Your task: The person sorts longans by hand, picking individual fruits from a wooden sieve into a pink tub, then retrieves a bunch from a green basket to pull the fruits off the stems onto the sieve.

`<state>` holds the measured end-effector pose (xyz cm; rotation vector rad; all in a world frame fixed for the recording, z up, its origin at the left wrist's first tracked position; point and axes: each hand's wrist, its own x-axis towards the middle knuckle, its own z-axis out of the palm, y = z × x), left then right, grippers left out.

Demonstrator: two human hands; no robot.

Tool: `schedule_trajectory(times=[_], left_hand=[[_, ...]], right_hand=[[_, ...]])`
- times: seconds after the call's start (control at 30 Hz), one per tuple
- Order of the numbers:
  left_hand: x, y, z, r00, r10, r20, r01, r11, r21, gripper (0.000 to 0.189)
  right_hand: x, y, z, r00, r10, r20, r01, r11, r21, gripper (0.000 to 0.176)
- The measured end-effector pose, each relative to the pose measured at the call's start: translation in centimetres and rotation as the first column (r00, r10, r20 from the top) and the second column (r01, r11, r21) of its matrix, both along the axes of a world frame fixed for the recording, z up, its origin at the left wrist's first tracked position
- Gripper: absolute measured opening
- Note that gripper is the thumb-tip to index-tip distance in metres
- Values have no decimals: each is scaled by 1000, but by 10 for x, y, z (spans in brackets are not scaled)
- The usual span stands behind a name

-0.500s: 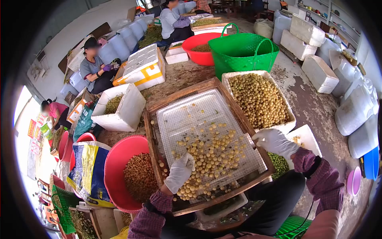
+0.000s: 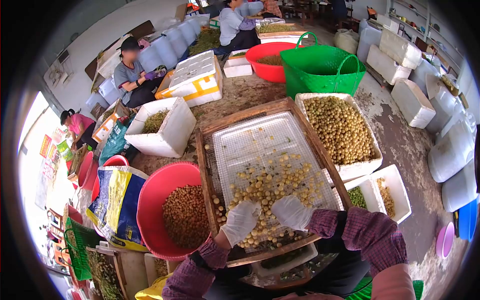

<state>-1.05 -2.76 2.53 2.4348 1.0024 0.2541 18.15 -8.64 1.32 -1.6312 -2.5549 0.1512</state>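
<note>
Two white-gloved hands work a heap of pale yellow fruits (image 2: 272,181) on a wooden-framed mesh tray (image 2: 250,131), seen from a camera worn by the person sorting. The left hand (image 2: 240,221) lies palm down on the near edge of the heap, fingers loosely stretched and closed on nothing that shows. The right hand (image 2: 292,212) rests just beside it, also palm down on the fruits, with its fingers relaxed and apart. Plaid sleeves (image 2: 370,232) run back from both wrists. The fruits cover the near half of the tray, and the far half of the mesh is almost bare.

To the left, touching the tray's frame, stands a red basin (image 2: 150,195) holding browner fruits (image 2: 186,216). A printed sack (image 2: 117,205) leans just beside it. To the right sits a large white foam box (image 2: 364,167) filled with yellow-green fruits. Nearer the person, a small batch of green fruits (image 2: 356,197) lies in a smaller foam box.

Beyond the tray are a green plastic basket (image 2: 322,70) and a second red basin (image 2: 270,62). Three other workers sit farther off along the left side: one in grey (image 2: 131,75), one in pink (image 2: 80,127) and one in white (image 2: 232,25), among more foam boxes.
</note>
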Motion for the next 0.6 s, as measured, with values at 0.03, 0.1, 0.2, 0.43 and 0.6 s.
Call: schedule_trajectory(times=[0.03,0.1,0.2,0.43,0.6], left_hand=[[6,8,-10,998,-3,57,-3,994,112,18],[15,16,-23,999,-19,28,15,990,138,18],[16,17,-27,999,-23,35,17,985,171,18],[15,11,-21,995,-55,-81,68,984,164,15],[20,8,-34,977,-36,-209,83,971,222,12]], right_hand=[[-2,0,-2,999,-32,-14,32,999,9,9],[-3,0,1,997,-67,-30,67,998,-14,10],[1,-1,8,993,-106,-58,102,993,-57,12],[24,1,-8,973,-120,-199,110,992,-61,12],[5,-6,-6,992,-82,-99,84,996,12,10]])
